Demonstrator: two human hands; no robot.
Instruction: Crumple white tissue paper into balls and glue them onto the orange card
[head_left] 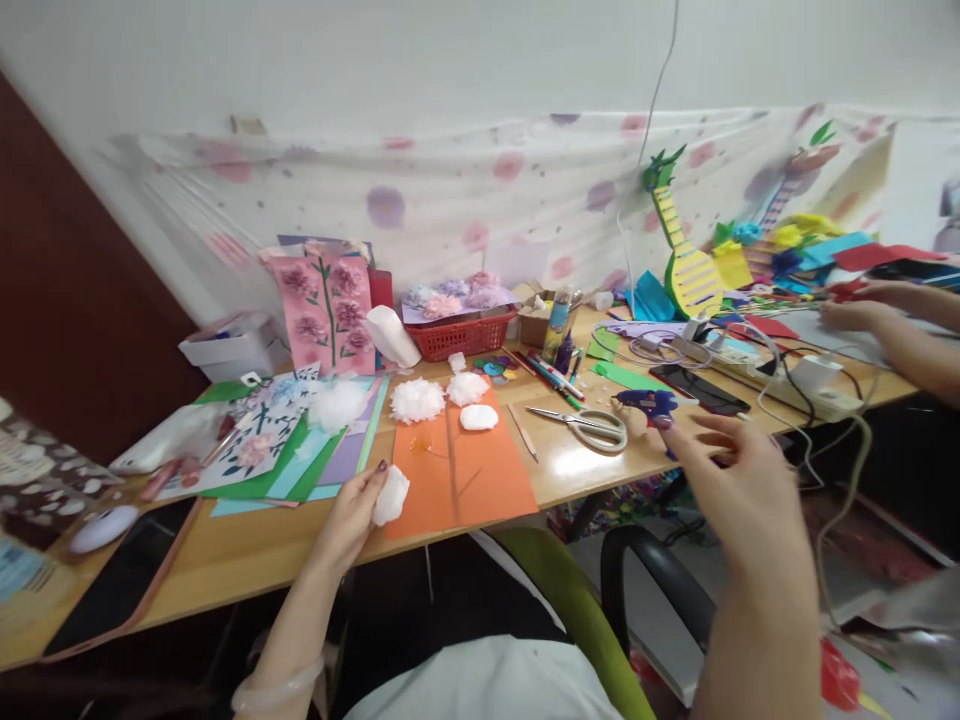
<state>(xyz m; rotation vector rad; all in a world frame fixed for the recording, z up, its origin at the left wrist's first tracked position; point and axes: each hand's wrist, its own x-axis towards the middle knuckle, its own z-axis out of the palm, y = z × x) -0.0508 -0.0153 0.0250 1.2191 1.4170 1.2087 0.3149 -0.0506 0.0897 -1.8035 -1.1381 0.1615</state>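
My left hand (pixel 352 515) pinches a small white cloud-like cutout (pixel 391 496) at the front edge of an orange sheet (pixel 491 470). On that sheet lie fluffy white cotton puffs (pixel 417 401) and another flat white cutout (pixel 478 417). A clear glue-like patch (pixel 424 445) shows on its left half. At the right, my right hand (pixel 739 480) has its fingers apart beside a blue glue gun (pixel 648 403). The thumb overlaps the gun's handle in view; I cannot tell whether they touch. Scissors (pixel 592 428) and a pencil (pixel 523 433) lie between the hands.
Coloured papers (pixel 300 460) and a cotton ball (pixel 337 404) lie left, near a phone (pixel 124 570). A red basket (pixel 465 337) stands behind. Cables cross a power strip (pixel 772 380) at right, where another person's hands (pixel 862 310) work. A chair armrest (pixel 656 570) is below.
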